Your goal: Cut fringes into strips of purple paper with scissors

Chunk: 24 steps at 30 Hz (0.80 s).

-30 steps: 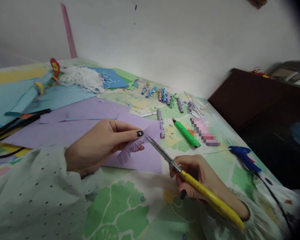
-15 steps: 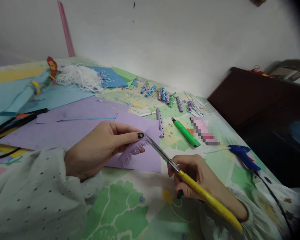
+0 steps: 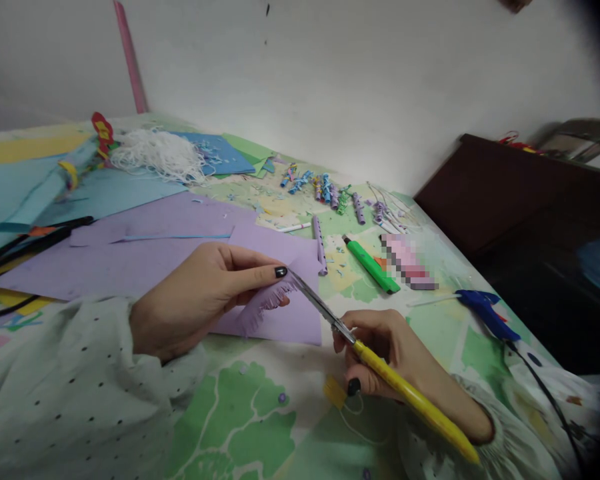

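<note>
Well, the left hand (image 3: 205, 293) pinches a fringed strip (image 3: 261, 301) while the right hand (image 3: 407, 350), reaching inward, grips yellow-handled scissors (image 3: 377, 365).

The scene is viewed from the person's head, the camera being faced forward and down across the table (image 3: 260, 427); the wall (image 3: 330, 80) is taken in at twelve o'clock, the left hand (image 3: 200, 300) is seen close up at eight, the right hand (image 3: 400, 353) similarly near between four and five
</note>
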Tool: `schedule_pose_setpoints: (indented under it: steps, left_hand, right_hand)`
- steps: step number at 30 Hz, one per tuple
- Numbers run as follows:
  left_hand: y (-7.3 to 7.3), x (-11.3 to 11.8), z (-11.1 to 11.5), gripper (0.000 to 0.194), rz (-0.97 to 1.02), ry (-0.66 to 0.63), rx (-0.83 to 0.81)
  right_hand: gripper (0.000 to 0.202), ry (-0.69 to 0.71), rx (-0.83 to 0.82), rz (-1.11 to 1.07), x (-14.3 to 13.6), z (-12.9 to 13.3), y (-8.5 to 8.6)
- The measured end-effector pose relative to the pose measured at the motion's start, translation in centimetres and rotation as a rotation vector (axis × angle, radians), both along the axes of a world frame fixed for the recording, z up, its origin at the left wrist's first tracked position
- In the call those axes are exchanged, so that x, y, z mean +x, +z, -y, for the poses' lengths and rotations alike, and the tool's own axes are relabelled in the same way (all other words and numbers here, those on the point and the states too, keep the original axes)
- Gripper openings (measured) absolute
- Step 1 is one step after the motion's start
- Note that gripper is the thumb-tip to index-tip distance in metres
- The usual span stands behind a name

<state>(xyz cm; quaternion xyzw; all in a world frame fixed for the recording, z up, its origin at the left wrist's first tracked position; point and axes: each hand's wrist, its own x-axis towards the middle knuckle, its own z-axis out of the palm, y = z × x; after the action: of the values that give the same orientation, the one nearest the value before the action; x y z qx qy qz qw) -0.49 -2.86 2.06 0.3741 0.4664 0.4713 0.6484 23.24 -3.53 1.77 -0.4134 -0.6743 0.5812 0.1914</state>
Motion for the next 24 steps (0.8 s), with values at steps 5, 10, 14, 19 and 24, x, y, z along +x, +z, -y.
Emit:
schedule_pose_setpoints:
  steps: [5, 10, 14, 19, 24]
  left_hand:
    - [-0.19, -0.07, 0.1, 0.006, 0.001, -0.014, 0.012]
    - [-0.32, -0.08, 0.13, 0.005, -0.005, 0.001, -0.003]
    - [-0.2, 0.05, 0.04, 0.005, -0.008, -0.008, 0.006]
    - [0.03, 0.17, 0.14, 0.005, -0.017, -0.019, 0.001]
    - [0.05, 0.15, 0.23, 0.004, -0.024, -0.012, -0.009]
  right_hand:
    - [0.048, 0.012, 0.018, -0.004, 0.03, -0.01, 0.03]
    - [0.047, 0.007, -0.006, -0.008, 0.04, -0.19, -0.05]
    - [0.046, 0.004, -0.003, -0.014, 0.03, -0.13, -0.01]
    - [0.048, -0.008, -0.002, 0.004, -0.01, -0.07, 0.1]
    - [0.049, -0.004, -0.016, 0.004, 0.02, -0.18, 0.14]
